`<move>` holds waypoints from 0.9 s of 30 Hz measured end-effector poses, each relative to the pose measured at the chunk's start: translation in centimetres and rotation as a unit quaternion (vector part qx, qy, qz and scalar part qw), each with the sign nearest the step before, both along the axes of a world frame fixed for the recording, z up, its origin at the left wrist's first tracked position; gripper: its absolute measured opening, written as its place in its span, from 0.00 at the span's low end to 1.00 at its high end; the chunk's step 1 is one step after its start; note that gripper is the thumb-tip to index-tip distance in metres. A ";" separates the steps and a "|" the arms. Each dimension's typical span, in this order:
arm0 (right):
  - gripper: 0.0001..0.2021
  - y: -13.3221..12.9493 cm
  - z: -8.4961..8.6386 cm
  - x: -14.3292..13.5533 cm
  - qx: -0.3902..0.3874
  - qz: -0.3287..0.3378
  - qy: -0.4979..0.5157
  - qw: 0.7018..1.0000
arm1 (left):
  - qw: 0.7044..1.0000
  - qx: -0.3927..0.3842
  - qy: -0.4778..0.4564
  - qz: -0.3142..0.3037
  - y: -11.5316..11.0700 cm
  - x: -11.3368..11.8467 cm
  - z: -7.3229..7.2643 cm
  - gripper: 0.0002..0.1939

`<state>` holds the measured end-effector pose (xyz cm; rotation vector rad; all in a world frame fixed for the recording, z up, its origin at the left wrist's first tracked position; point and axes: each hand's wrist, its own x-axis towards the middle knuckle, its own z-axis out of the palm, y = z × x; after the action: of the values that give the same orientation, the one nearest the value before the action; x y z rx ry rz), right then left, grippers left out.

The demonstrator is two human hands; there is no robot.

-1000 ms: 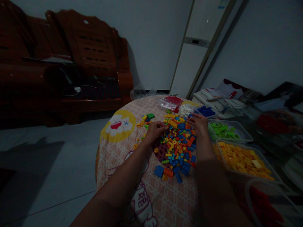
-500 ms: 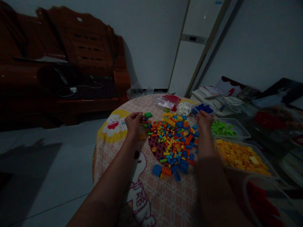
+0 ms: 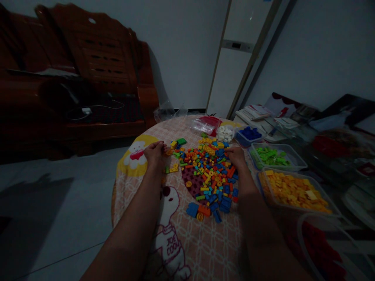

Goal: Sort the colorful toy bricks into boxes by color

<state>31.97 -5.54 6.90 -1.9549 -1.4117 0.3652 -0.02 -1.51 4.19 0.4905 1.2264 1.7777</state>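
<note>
From my distant seat, I had both forearms reaching over the cloth-covered surface [image 3: 205, 249], one to each side of the mixed bricks [image 3: 209, 150], which left the middle of the heap in plain view. The bricks lay in a loose spread, most of them only shallowly overlapping, so single pieces seemed easy to pick out.

My left hand [image 3: 154, 154] was beside the heap's left edge, near a green brick [image 3: 181, 141] and some small yellow ones. Its fingers were drawn together towards the thumb; in that dim light I could not tell whether they pinched anything. My right hand [image 3: 237, 157] was at the heap's far right edge, fingers bent low among blue pieces, perhaps touching one; again I could not tell if they gripped.

Blue pieces [image 3: 249, 133], light green pieces [image 3: 271, 156], yellow pieces [image 3: 295, 191] and red pieces [image 3: 320, 249] sat in separate clear containers along my right, whose walls, I judged, stopped the colours from mingling. White pieces [image 3: 225, 133] were bunched just beyond the heap, beside the blue.
</note>
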 end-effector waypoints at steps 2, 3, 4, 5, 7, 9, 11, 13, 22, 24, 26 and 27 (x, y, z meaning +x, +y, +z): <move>0.15 -0.4 0.0 0.0 -0.016 -0.004 0.029 0.999 | 1.000 0.002 -0.004 0.009 0.3 -0.4 -0.1 0.04; 0.15 -0.6 0.0 0.1 -0.009 -0.019 0.043 0.999 | 1.000 0.000 -0.004 0.014 0.4 -0.7 -0.2 0.04; 0.15 -0.7 0.1 0.3 0.006 -0.038 0.050 0.998 | 1.000 -0.002 -0.005 0.020 0.5 -1.0 -0.3 0.04; 0.15 -0.8 0.3 0.6 0.023 -0.057 0.050 0.997 | 1.000 -0.004 -0.008 0.025 0.6 -1.2 -0.4 0.04; 0.15 -0.7 0.5 1.3 0.050 -0.082 0.040 0.995 | 0.999 -0.004 -0.016 0.030 0.6 -1.6 -0.4 0.04; 0.15 -0.7 0.7 2.0 0.044 -0.083 0.031 0.995 | 0.999 0.003 -0.026 0.025 0.5 -1.7 -0.5 0.04; 0.13 -0.9 0.7 2.5 0.013 -0.071 0.010 0.997 | 0.999 0.005 -0.031 0.019 0.4 -1.8 -0.5 0.04; 0.11 -1.3 0.7 2.6 -0.026 -0.055 -0.041 0.997 | 0.999 0.007 -0.030 0.018 0.4 -1.7 -0.5 0.05; 0.16 -2.1 0.7 1.7 -0.030 0.022 0.128 0.991 | 1.000 0.008 -0.019 0.018 0.6 -1.8 -0.7 0.06; 0.14 -2.1 0.8 2.1 -0.015 -0.024 0.086 0.996 | 1.000 0.005 -0.020 0.018 0.6 -1.8 -0.7 0.07; 0.12 -2.3 0.9 2.4 -0.037 -0.028 0.032 0.998 | 1.000 0.002 -0.017 0.015 0.5 -1.8 -0.7 0.07; 0.11 -2.5 1.0 2.3 -0.058 -0.014 0.014 0.998 | 1.000 0.002 -0.014 0.013 0.5 -1.8 -0.7 0.07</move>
<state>34.26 -8.01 7.89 -2.0521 -1.3717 0.4686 -1.80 -0.98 3.48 0.4518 1.2141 1.8040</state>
